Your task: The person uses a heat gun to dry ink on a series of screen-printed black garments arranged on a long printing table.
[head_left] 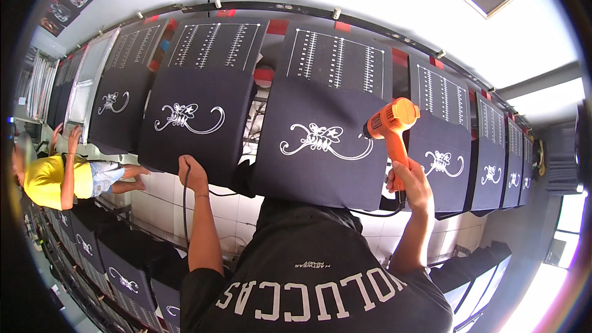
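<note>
- The right hand is wrapped around the grip of an orange heat gun, fingers pressed together round the handle. The nozzle points left at the white printed design on the dark cloth panel straight ahead, presumably so the hot air falls on the fresh print.
- The gun sits over the right edge of that panel, close to the cloth; whether the nozzle touches it cannot be told from this view.
- The left hand is at the lower edge of the next panel to the left, fingers curled shut on the black power cord, which hangs down past the forearm. Holding it there likely keeps the cord off the wet prints.
- The panels lie side by side along a long row of printing boards, each bearing the same white design and white ruled markings near its far edge.
- At the far left end of the row, another person in a yellow shirt rests hands on a board.
</note>
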Demonstrator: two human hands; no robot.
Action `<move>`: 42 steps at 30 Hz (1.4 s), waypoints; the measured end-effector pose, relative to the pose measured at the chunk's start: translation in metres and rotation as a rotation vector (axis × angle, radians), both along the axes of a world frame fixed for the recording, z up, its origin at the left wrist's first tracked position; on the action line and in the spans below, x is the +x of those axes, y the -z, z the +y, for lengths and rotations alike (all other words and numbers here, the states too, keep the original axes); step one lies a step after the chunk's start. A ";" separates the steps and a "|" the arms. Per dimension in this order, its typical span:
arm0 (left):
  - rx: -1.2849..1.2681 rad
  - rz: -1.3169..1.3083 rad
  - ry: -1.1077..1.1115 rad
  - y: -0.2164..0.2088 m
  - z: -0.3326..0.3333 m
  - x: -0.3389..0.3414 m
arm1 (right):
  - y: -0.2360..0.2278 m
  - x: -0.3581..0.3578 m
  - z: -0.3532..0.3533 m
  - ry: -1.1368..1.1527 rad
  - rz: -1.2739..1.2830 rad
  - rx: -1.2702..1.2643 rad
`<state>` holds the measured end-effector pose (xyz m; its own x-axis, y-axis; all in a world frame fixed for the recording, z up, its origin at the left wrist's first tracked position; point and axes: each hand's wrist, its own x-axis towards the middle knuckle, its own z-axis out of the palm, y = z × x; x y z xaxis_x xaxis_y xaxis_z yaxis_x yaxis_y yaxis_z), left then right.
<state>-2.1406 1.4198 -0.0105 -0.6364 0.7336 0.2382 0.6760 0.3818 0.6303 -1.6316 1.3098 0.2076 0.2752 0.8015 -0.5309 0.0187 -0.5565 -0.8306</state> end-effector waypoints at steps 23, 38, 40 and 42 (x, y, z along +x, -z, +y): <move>0.041 -0.172 -0.233 0.024 0.103 -0.394 | 0.009 -0.304 0.080 -0.452 0.543 -0.293; -0.017 -0.088 0.042 0.012 0.176 -0.468 | -0.049 -0.428 0.014 0.374 0.001 -0.169; -0.018 -0.077 0.004 0.018 0.179 -0.466 | -0.044 -0.436 0.022 0.294 0.150 -0.159; -0.014 -0.059 -0.009 0.021 0.178 -0.466 | -0.045 -0.451 0.033 0.281 0.157 -0.167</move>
<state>-2.6065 1.5980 -0.0310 -0.6554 0.7310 0.1899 0.6347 0.3967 0.6632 -2.0828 1.3433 0.2523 0.3770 0.6052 -0.7011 -0.2749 -0.6498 -0.7087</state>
